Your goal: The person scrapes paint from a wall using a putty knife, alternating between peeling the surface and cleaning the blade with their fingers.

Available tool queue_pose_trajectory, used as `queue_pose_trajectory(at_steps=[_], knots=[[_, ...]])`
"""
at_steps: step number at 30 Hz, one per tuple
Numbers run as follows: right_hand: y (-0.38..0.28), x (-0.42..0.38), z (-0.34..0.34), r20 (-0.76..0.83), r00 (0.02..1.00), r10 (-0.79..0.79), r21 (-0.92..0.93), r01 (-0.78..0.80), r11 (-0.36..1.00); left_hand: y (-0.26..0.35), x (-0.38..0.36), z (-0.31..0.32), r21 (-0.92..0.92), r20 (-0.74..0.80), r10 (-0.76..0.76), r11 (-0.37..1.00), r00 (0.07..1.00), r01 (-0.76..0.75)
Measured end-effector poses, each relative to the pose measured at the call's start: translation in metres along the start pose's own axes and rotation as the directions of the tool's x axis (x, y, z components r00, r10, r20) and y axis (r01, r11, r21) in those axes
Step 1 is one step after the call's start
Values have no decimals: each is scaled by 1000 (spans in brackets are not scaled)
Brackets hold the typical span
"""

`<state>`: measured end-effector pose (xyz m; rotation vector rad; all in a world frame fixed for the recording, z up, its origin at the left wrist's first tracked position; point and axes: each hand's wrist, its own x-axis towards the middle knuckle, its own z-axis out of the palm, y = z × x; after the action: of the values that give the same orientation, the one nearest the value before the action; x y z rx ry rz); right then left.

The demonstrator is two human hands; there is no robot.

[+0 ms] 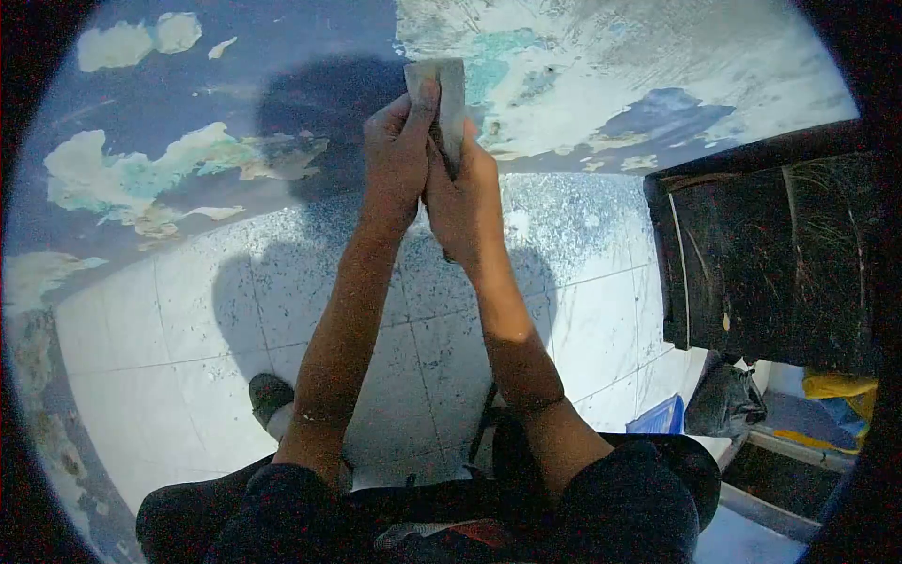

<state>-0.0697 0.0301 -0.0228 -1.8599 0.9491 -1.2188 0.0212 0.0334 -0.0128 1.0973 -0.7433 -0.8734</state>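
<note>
Both hands meet in front of a wall (235, 103) with peeling blue paint. Between them they hold a flat grey piece (452, 99), which looks like folded sandpaper or a sanding block, upright near the edge of the blue paint. My left hand (399, 155) has its thumb pressed on the front of the piece. My right hand (462, 197) grips its lower right side, with its fingers partly hidden behind it. The two hands touch each other.
Paint flakes cover the white tiled floor (319, 282) along the wall. A dark piece of furniture (770, 254) stands at the right. Below it are a black plastic bag (728, 399), a blue item (658, 416) and a yellow cloth (839, 386).
</note>
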Motion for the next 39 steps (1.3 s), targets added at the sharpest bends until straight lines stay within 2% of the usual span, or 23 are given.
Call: queue_pose_trajectory(at_steps=[2,4,6,8,9,11,12,14,16,18,20,22,24,27,28,30,33,34,35,36,37,38,39], knots=[[-9,-3,5,41,992,123,218,-129,967,9,-3,-2,11,18,-36,999,999,36],[-14,-4,8,53,985,166,206,-174,963,13,-2,-6,22,33,-68,998,997,67],[-19,-4,9,66,976,207,190,-216,958,12,0,-7,92,44,17,996,999,-21],[-21,-4,9,105,941,323,202,-338,919,13,0,-7,102,31,24,994,999,-27],[-17,-3,10,109,939,326,201,-342,918,14,-1,-6,110,23,31,993,999,-33],[-10,-4,13,-16,990,142,160,-137,977,15,0,-4,87,20,32,996,999,-34],[-11,-6,11,-11,989,147,160,-143,977,15,0,-4,66,20,37,997,999,-38],[-20,-4,7,102,955,279,184,-293,938,11,0,-6,39,34,9,999,999,-10],[-22,-3,7,103,951,290,209,-306,929,12,1,-6,16,58,-18,1000,998,17],[-21,-3,7,93,946,310,229,-324,918,14,2,-7,257,34,99,961,995,-104],[-18,-2,10,106,950,293,406,-310,859,15,3,-6,275,27,105,955,994,-108],[-23,-1,6,113,951,289,337,-310,889,18,2,-5,302,12,123,946,992,-121],[-26,0,6,127,951,281,266,-305,914,21,1,-3,93,10,59,994,998,-59],[-26,0,5,100,969,226,161,-240,957,25,-2,-3,6,45,17,1000,999,-18],[-23,0,6,120,955,273,207,-293,934,25,-1,-2,5,50,17,1000,999,-17],[-23,2,5,140,938,317,252,-343,905,23,3,-2,208,19,100,973,995,-102],[-21,4,8,160,938,308,287,-343,894,25,0,-1,199,-3,78,977,997,-76],[-17,4,16,16,989,145,212,-145,966,24,1,-1,198,-4,79,977,997,-77],[-14,3,21,-113,993,-39,110,51,993,22,2,-2,90,14,60,994,998,-61],[-12,1,21,-113,993,-40,112,52,992,21,3,-3,-18,33,43,999,999,-42],[-18,1,18,-30,994,106,279,-93,956,25,4,-2,-16,33,48,999,998,-47],[-24,0,15,78,968,237,423,-247,872,30,2,-1,170,-1,111,979,994,-109],[-26,-1,14,82,968,238,424,-250,870,33,0,-1,352,-24,176,923,984,-156]])
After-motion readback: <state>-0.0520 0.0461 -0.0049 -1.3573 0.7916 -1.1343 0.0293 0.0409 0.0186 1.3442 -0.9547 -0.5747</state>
